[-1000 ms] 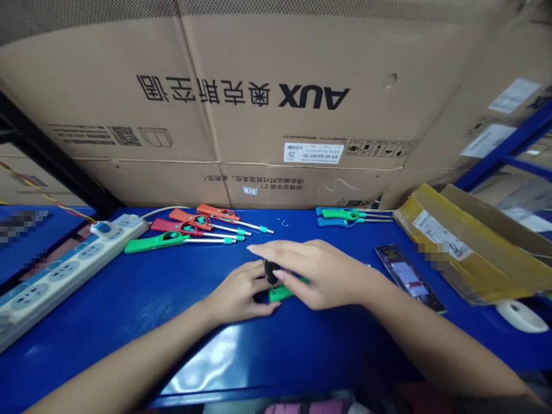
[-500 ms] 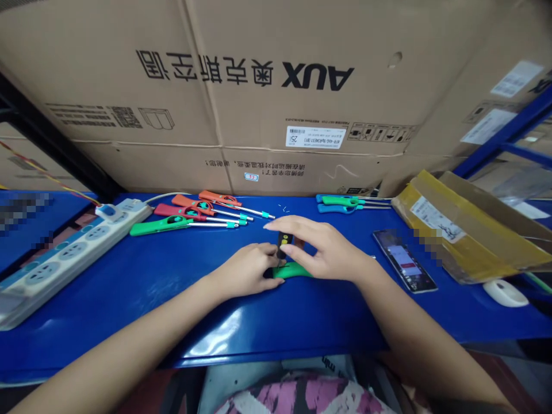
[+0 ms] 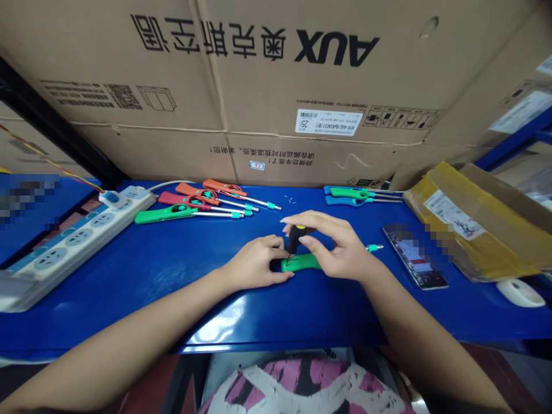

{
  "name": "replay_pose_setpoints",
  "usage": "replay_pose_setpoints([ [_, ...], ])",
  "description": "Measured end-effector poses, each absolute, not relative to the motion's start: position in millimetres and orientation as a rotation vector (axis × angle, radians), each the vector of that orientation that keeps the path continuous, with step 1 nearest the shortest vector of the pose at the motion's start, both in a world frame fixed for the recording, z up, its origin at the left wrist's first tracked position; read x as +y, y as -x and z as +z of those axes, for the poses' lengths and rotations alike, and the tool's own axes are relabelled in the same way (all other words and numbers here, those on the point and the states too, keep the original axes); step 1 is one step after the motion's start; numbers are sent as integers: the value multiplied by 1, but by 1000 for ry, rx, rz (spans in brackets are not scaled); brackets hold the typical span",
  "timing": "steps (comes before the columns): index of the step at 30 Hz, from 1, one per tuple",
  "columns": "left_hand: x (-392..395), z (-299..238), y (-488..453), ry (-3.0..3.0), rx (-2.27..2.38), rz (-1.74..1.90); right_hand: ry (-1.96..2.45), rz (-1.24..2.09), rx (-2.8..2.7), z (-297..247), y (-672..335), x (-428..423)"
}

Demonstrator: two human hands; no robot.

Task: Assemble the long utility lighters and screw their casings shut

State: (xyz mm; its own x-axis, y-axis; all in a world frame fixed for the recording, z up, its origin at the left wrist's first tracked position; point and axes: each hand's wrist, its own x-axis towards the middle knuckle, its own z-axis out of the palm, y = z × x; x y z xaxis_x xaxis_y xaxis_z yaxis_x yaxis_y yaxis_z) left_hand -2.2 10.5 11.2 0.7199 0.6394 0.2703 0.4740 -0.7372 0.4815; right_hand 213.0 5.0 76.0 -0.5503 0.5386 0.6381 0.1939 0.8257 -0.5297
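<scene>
In the middle of the blue table lies a green long-necked lighter (image 3: 304,262), its teal-collared metal tip (image 3: 374,248) showing beyond my right wrist. My left hand (image 3: 261,261) pinches the handle's left end between thumb and fingers. With curled thumb and fingers, my right hand (image 3: 340,247) grips a short black-and-yellow screwdriver (image 3: 295,237). The screwdriver leans slightly, and its shaft points down at the handle near a dark slot. Whether the tip sits in a screw is too small to tell. My right hand covers the lighter's trigger part.
Several red, orange and green lighters (image 3: 190,201) lie at the back left beside a power strip (image 3: 81,236). Blue and green lighters (image 3: 349,195) rest at the back right. A phone (image 3: 414,256), a yellow-taped carton (image 3: 470,224) and a white mouse (image 3: 521,292) are on the right.
The view has shifted a little. The screwdriver now leans more, with its top toward the right. The lighter's metal tip shows more clearly past my right wrist. Both hands keep their holds.
</scene>
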Motion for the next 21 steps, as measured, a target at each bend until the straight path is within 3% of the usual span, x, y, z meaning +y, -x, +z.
replay_pose_setpoints([
  [5, 10, 11, 2, -2549, 883, 600, 547, 396, -2062, 72, -209, 5],
  [11, 10, 10, 0, -2460, 839, 675, 421, 612, -2080, 70, -199, -5],
  [17, 10, 12, 1, -2557, 898, 596, 481, 440, -1943, 63, -197, 0],
  [21, 11, 10, 2, -2607, 865, 615, 395, 658, -2009, 68, -201, -1],
])
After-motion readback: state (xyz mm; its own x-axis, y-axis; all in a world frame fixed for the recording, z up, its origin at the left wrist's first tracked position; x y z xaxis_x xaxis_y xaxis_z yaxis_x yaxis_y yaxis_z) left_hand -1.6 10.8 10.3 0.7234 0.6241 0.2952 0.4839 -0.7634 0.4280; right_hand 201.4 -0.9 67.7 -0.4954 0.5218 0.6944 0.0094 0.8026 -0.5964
